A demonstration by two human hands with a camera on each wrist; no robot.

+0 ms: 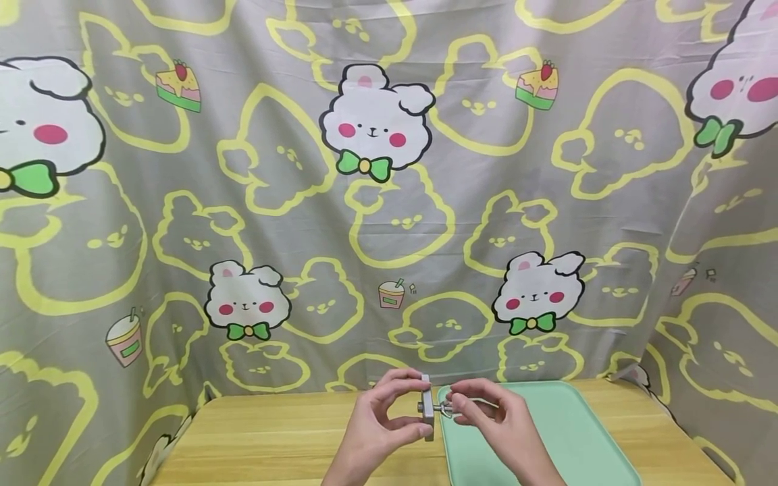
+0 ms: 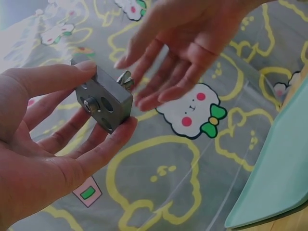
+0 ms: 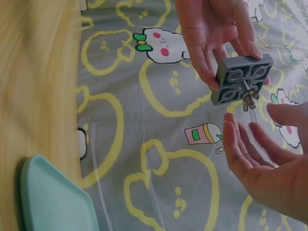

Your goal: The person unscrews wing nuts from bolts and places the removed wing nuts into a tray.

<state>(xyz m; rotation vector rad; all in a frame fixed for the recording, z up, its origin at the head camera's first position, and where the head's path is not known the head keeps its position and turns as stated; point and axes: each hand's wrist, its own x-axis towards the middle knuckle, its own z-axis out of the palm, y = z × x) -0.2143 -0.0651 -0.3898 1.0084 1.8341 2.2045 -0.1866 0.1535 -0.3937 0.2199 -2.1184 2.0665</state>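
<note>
"Hands first, what have I got?"

"Left hand (image 1: 369,420) pinching the grey block (image 3: 240,77) between thumb and fingers; right hand (image 1: 504,415) loosely spread just beside the wing nut (image 3: 250,101), and from the right wrist I see a gap."

"And the block?"

"Up in the air between my hands, bolt (image 3: 246,86) through it, nut on the threaded end."

"Where could I lose it?"

"If my left pinch slackens, or twisting the nut turns the block, it could drop. If the nut came off uncaught, it might bounce off the green tray (image 1: 565,432) or table (image 1: 273,432) toward the curtain (image 1: 389,223)."
</note>
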